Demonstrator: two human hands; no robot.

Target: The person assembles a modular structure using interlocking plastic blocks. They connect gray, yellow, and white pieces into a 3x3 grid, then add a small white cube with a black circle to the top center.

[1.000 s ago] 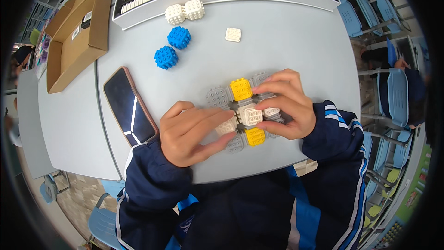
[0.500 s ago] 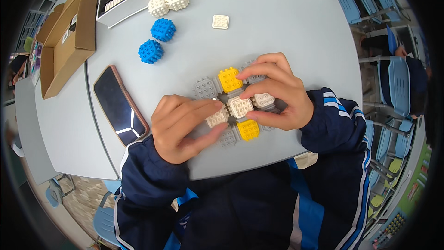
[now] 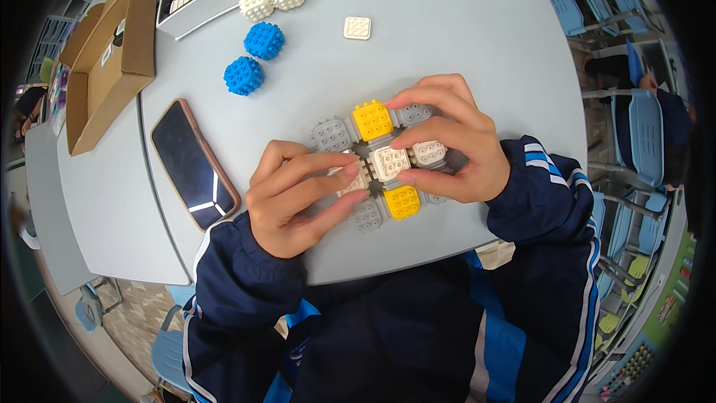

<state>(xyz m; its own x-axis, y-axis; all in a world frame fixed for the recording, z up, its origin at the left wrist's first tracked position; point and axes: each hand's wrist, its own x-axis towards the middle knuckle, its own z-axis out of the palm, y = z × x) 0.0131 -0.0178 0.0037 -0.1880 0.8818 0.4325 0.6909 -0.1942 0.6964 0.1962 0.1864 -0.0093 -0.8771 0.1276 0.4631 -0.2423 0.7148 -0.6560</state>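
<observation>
Block cluster [image 3: 391,163] is lying on the table [image 3: 462,37] between the hands, with grey blocks [image 3: 330,135] and yellow blocks [image 3: 373,120] surrounding the white ones. The right hand [image 3: 462,145] is pinching the middle white block [image 3: 391,165] between thumb and forefinger; the left hand [image 3: 292,200] is gripping the left white block [image 3: 362,177] between thumb and fingertips. Everything is looking like light, stiff plastic, with studs probably adding grip. Joints are likely forming the weak points, so the blocks' sides are offering the safest hold.
</observation>
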